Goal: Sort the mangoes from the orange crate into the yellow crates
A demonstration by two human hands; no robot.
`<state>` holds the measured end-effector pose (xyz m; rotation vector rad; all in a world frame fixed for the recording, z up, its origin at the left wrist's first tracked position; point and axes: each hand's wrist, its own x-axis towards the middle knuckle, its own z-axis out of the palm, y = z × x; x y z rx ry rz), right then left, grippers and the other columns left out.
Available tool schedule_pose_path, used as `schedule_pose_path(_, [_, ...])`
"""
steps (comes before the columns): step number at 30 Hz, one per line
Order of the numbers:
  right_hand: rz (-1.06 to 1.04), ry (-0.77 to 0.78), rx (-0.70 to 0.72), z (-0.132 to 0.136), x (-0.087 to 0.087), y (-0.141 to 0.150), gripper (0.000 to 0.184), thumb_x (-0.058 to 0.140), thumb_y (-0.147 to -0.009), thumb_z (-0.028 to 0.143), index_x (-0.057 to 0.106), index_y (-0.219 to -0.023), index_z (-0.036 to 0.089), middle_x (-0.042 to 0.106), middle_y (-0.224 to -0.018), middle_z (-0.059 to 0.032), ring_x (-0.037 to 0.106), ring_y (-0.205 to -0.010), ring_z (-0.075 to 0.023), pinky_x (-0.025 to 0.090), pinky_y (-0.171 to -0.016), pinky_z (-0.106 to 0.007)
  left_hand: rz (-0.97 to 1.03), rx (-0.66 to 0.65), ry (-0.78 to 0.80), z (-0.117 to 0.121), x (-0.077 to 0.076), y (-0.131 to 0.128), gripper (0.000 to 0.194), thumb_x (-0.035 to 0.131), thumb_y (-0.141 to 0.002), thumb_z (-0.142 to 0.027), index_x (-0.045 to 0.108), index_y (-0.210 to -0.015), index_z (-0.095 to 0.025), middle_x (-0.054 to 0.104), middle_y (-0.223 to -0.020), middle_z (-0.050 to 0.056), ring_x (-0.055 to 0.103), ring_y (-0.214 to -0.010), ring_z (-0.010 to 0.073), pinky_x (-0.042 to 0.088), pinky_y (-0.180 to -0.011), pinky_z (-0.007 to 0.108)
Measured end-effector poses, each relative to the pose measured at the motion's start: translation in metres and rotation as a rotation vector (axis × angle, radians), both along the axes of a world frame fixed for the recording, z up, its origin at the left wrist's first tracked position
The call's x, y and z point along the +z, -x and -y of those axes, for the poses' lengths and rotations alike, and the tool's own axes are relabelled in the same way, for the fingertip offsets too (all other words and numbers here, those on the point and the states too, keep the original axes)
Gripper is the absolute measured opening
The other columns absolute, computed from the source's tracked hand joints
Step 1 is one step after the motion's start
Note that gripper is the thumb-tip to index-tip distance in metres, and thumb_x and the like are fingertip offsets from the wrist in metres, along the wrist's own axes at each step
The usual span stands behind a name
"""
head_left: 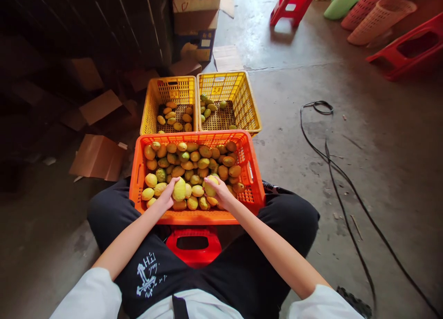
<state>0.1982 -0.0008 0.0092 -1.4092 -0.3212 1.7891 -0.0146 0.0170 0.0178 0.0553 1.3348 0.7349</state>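
An orange plastic crate (255,190) rests between my knees, holding several yellow-green and orange lemons. My left hand (168,195) grips one pale yellow lemon (179,189) at the crate's near side. My right hand (221,192) wraps another yellow lemon (210,186) just to the right of it. Beyond the orange crate stand two yellow crates: the left yellow crate (148,109) holds several yellowish lemons, the right yellow crate (251,104) holds several greener ones.
A red stool (194,250) shows beneath the orange crate. Flattened cardboard (98,156) and boxes lie at the left and rear. A black cable (332,167) snakes over the concrete floor at the right. Red stools (292,5) and baskets (379,19) stand far right.
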Motion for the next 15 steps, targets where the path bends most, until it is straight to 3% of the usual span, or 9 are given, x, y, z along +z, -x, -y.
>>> schedule_pose_path(6, [0.014, 0.003, 0.001, 0.0000, 0.0004, 0.0002, 0.053, 0.104, -0.057, 0.043, 0.067, -0.091, 0.027, 0.071, -0.087, 0.0008, 0.071, -0.072, -0.0181, 0.062, -0.058, -0.029, -0.029, 0.018, -0.058, 0.0014, 0.0009, -0.0019, 0.033, 0.087, -0.088, -0.039, 0.077, -0.109, -0.017, 0.082, -0.088, 0.008, 0.083, -0.089, 0.0269, 0.069, -0.078, 0.032])
schedule_pose_path(15, [0.026, 0.096, -0.072, -0.0032, 0.0053, 0.0058, 0.034, 0.087, -0.081, 0.037, 0.058, -0.094, 0.027, 0.073, -0.082, 0.0003, 0.072, -0.067, -0.0191, 0.062, -0.057, -0.031, 0.068, 0.046, -0.010, -0.0014, 0.0065, -0.0078, 0.033, 0.069, -0.105, -0.044, 0.074, -0.121, -0.015, 0.083, -0.094, 0.010, 0.083, -0.087, 0.0254, 0.069, -0.080, 0.034])
